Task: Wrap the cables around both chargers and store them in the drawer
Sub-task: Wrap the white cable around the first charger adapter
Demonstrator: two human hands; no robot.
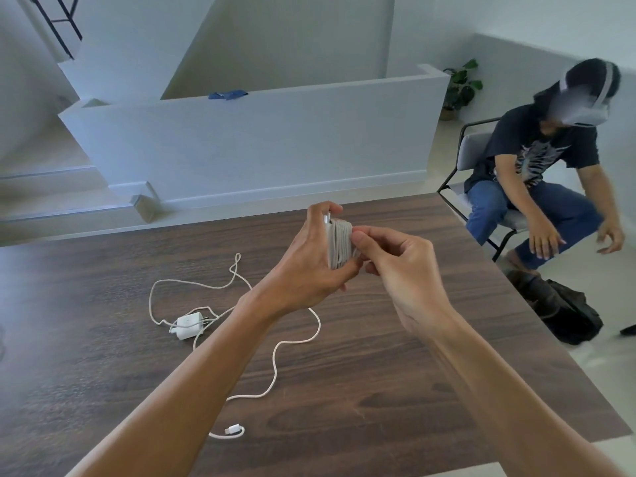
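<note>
Item 1. Table: dark wood-grain top, filling the lower half of my view; everything I handle is on it or above it.

Item 2. Low white wall: runs behind the table's far edge, with a blue cloth lying on its top.

Item 3. Seated person: right of the table, on a metal-framed chair, leaning forward, wearing a white headset, dark printed shirt and jeans. A dark bag sits on the floor beside the table's right edge. A potted plant stands in the far corner.

Item 4. My left hand: raised above the table's middle, fingers and thumb curled round the wrapped charger, clasping it upright.

Item 5. My right hand: just beside the left, thumb and forefinger pinching at the coils on the near side of the wrapped charger; the other fingers are curled in.

Item 6. Wrapped charger: white block with pale cable wound round it in many close turns, held between both hands, clear of the tabletop. Its metal end shows at the top near my left fingertips.

Item 7. Second charger: small white block lying on the table, left of centre, unwrapped.

Item 8. Loose cable: white, trailing from the second charger in open loops across the tabletop, passing under my left forearm.

Item 9. Cable plug: the free end, resting on the table near its front edge.
</note>
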